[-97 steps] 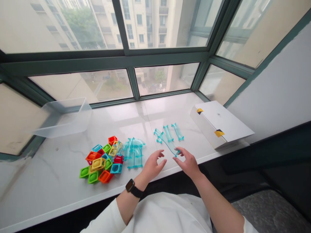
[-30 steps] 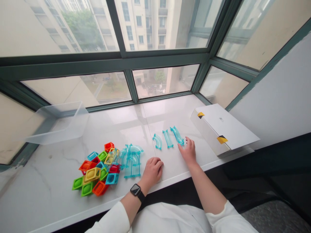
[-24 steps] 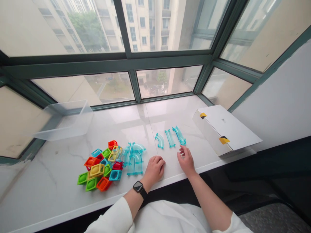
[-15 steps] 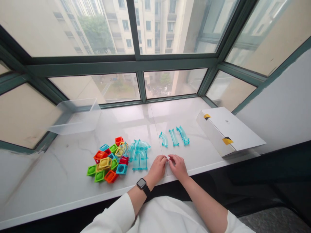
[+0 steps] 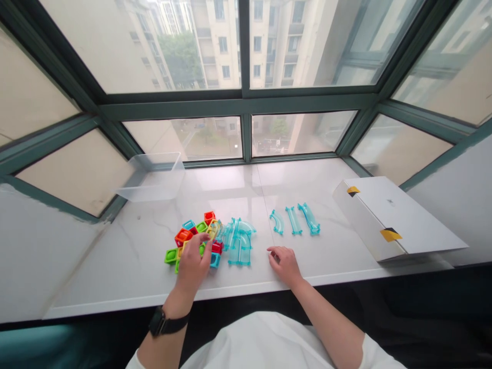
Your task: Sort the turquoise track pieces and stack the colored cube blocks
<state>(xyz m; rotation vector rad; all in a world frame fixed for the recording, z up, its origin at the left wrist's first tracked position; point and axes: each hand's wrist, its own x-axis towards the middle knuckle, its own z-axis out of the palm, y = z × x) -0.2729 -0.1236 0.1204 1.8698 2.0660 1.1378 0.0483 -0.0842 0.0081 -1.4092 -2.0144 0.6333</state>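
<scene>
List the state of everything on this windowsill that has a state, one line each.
Left hand: on the block pile, fingers among the blocks; any grip hidden.
Right hand: low on the sill, fingers loosely curled, empty.
Coloured hollow blocks: heaped loosely.
Clear teal track pieces: bunched beside the blocks.
Three more track pieces: lying flat, spaced in a row.
Clear plastic tub: no contents visible.
White box: lying flat, shut.

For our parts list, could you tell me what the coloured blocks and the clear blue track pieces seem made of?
The coloured frame blocks look like glossy moulded plastic, from their even colour and shine. The track pieces look like clear blue plastic: the sill shows through them.
</scene>
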